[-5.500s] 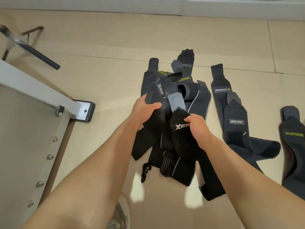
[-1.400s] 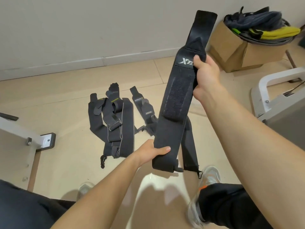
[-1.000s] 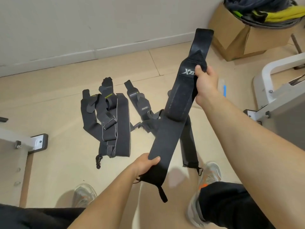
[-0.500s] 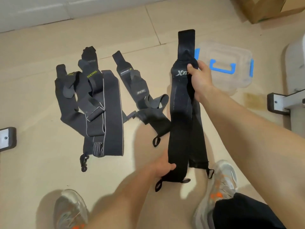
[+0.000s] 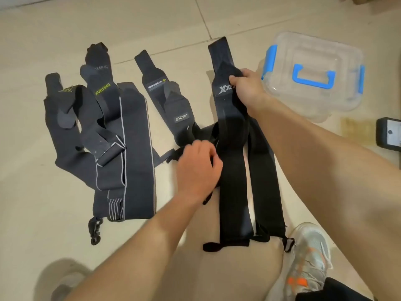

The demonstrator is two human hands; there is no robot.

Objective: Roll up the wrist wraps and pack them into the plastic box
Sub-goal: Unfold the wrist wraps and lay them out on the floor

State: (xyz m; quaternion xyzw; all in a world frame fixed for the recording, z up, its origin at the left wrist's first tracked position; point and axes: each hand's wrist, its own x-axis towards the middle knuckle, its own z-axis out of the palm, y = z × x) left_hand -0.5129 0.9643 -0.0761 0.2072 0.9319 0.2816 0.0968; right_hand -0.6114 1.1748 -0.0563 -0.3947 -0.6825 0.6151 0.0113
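Nearest: a bare knee (image 5: 227, 270) fills the bottom centre, with the right shoe (image 5: 308, 259) beside it and the left shoe (image 5: 65, 279) blurred at the lower left.
Held wrist wrap (image 5: 232, 170): a long black strap running from over the knee away toward the box; its near end with a thumb loop lies across the knee.
Second wrap (image 5: 267, 187): flat on the floor (image 5: 39, 192), just right of the held one and partly hidden under the right forearm.
Left grip (image 5: 198, 168): fingers curled against the left edge of the held wrap at mid-length; only the back of the hand shows, so whether it pinches the cloth cannot be told.
In the way: this hand covers the near ends of the two labelled wraps (image 5: 173, 105).
Pile of wraps (image 5: 128, 148): dark straps overlapping, left of the hands, apart from the held one.
Right grip (image 5: 247, 90): fingers closed round the held wrap near its far end, covering part of the white logo.
Plastic box (image 5: 314, 79): clear, lid on, blue latches and handle, on the floor just beyond the right hand.
Right edge: a metal foot (image 5: 388, 135).
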